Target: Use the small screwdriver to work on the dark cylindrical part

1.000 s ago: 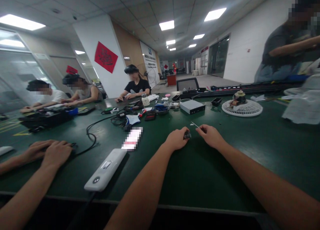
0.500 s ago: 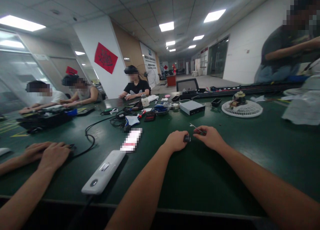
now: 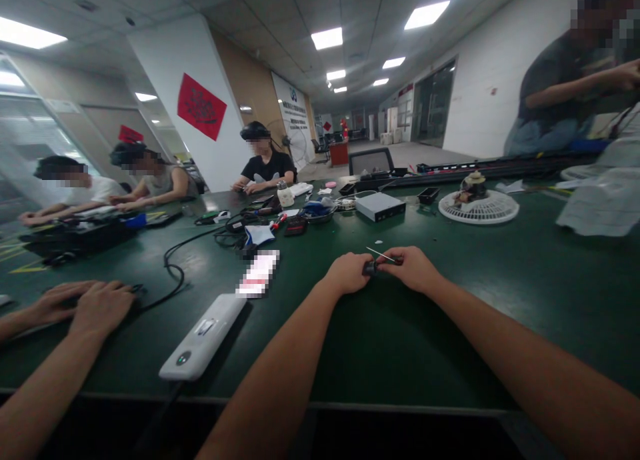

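Note:
A small dark cylindrical piece (image 3: 370,268) sticks out from the fingers of my left hand (image 3: 347,274), which is closed around it above the table. Pinched in my right hand (image 3: 414,268) is a thin metal tool (image 3: 383,255), its slim shaft slanting up and to the left; its kind is too small to make out. The fingertips of my right hand are at the right end of the dark piece, seemingly touching it. Just beyond both hands lies a tiny white scrap (image 3: 379,242).
A white power bank-like device (image 3: 204,340) and a lit phone (image 3: 259,273) lie left of my arms. Farther left rest a co-worker's hands (image 3: 103,307). Beyond are a grey box (image 3: 380,207), a white fan grille with motor (image 3: 479,207), cables and tools.
My right hand has come left to the dark piece, closing the gap between my hands. The whole view has shifted slightly.

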### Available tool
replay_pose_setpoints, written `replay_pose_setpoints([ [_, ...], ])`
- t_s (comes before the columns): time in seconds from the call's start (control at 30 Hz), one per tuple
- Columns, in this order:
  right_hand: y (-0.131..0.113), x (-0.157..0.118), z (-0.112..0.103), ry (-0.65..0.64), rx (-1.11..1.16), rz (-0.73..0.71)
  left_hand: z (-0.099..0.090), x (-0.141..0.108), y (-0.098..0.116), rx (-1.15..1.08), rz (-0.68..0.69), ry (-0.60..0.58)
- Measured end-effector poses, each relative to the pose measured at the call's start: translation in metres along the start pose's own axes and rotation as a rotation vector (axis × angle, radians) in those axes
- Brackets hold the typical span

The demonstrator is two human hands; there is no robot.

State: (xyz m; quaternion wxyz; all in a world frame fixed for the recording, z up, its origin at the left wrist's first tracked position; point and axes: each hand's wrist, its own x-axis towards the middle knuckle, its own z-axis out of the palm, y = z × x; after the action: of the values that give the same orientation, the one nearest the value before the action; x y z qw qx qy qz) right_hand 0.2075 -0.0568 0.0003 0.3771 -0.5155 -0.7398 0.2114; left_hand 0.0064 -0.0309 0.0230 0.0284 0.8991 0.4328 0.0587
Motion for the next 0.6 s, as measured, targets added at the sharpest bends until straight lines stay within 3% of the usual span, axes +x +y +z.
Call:
replay_pose_setpoints([
  [0.13,-0.001,0.001,0.0,0.019,-0.024,0.033,-0.002,0.0,0.004,0.017,0.036,-0.004],
  [0.33,-0.005,-0.002,-0.003,-0.072,-0.004,0.042,-0.006,-0.004,0.01,0.046,0.086,-0.004],
  [0.6,-0.008,-0.004,0.003,-0.081,0.001,-0.01,-0.004,-0.005,0.008,-0.023,0.077,0.089],
])
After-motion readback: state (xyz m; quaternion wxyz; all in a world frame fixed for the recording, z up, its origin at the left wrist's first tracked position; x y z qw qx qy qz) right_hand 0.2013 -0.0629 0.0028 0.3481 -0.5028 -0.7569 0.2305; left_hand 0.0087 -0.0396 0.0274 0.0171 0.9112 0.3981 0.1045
